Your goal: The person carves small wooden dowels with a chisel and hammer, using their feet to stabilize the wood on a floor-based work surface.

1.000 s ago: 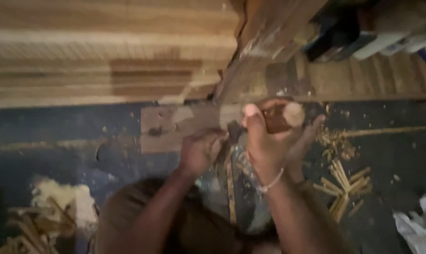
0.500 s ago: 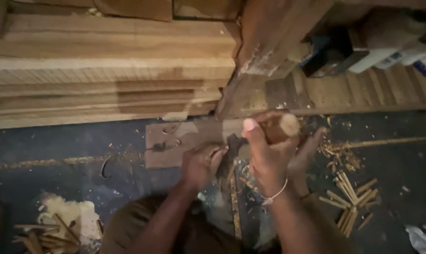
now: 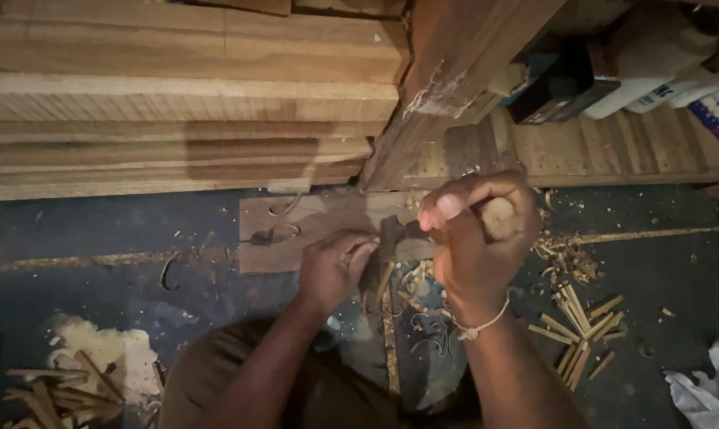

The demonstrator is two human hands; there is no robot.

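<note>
My right hand (image 3: pixel 470 242) is clenched around a tool with a rounded wooden handle (image 3: pixel 500 218). The tool's dark metal head (image 3: pixel 393 236) points left, over a flat wooden board (image 3: pixel 288 234) lying on the dark floor. My left hand (image 3: pixel 335 268) pinches a thin wooden stick (image 3: pixel 383 280) upright on the board's near edge, right beside the metal head. The two hands almost touch. A pale string bracelet circles my right wrist.
Stacked planks (image 3: pixel 177 103) fill the back left, and a leaning wooden post (image 3: pixel 447 87) stands behind the board. Cut sticks (image 3: pixel 585 326) and shavings (image 3: pixel 566 258) lie to the right, with more sticks (image 3: pixel 57 393) at bottom left. Containers (image 3: pixel 653 71) sit at top right.
My right hand with the tool has dropped slightly toward the board while the left stays on the stick. The view has shifted, so the planks now sit lower in the picture.
</note>
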